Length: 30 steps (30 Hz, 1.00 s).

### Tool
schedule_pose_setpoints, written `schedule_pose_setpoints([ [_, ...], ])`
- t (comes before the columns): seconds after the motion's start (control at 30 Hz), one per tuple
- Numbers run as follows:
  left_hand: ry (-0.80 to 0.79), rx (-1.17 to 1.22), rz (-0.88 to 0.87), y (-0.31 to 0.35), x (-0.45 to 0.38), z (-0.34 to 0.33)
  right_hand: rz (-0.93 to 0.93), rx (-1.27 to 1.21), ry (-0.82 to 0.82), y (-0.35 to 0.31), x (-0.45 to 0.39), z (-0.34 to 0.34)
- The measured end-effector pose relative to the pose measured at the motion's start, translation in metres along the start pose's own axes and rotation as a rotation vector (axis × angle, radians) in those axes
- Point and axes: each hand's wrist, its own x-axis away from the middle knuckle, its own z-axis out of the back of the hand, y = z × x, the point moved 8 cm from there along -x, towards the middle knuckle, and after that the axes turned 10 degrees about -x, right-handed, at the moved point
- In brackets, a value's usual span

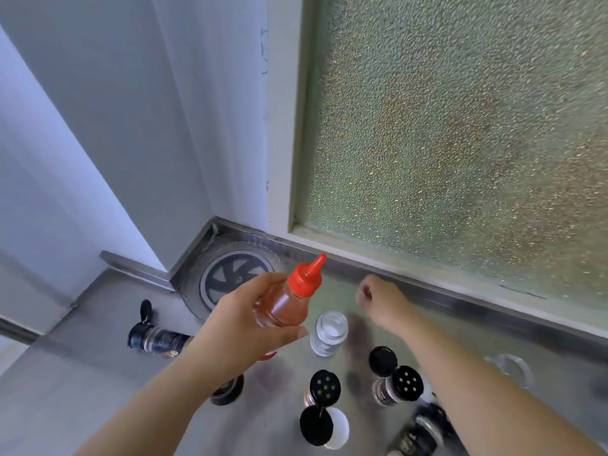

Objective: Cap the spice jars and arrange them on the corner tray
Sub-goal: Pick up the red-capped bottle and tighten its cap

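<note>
My left hand (pixel 245 319) grips a clear bottle of reddish sauce (pixel 284 304) with a red pointed cap (pixel 307 276), tilted up over the counter. My right hand (pixel 378 299) hovers near the back ledge, fingers curled shut with nothing visible in them. The round corner tray (pixel 230 258), clear with a dark swirl centre, sits in the back corner. Below my hands stand an uncapped clear jar of white powder (pixel 329 334) and two jars with flip lids open over black shaker tops (pixel 324 388) (pixel 399 385). A dark jar (pixel 161 339) lies on its side at the left.
A white lid (pixel 339 427) lies at the front beside a black flip lid, another dark jar (pixel 424 429) at the right front and a jar (pixel 228 391) under my left forearm. A clear ring-shaped lid (pixel 510 368) rests at the right. A frosted window (pixel 460 126) backs the steel counter.
</note>
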Motion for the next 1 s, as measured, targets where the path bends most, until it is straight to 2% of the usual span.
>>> schedule_pose_setpoints([
  [0.13,0.082,-0.033,-0.045,0.017,-0.002,0.014,0.364,-0.380,0.168,-0.090,0.067,0.082],
  [0.23,0.109,-0.118,-0.141,0.046,-0.001,0.021,0.626,-0.378,0.220,-0.141,0.136,0.143],
  [0.3,0.121,-0.219,-0.223,0.067,0.002,0.022,0.697,-0.292,0.255,-0.152,0.170,0.170],
  [0.53,0.098,-0.365,-0.389,0.136,0.033,0.001,0.663,-0.074,0.245,-0.132,0.231,0.198],
  [0.77,0.082,-0.391,-0.489,0.190,0.069,-0.030,0.594,-0.103,0.269,-0.093,0.281,0.211],
  [1.0,0.192,-0.537,-0.640,0.223,0.092,-0.041,0.463,-0.117,0.253,-0.067,0.306,0.207],
])
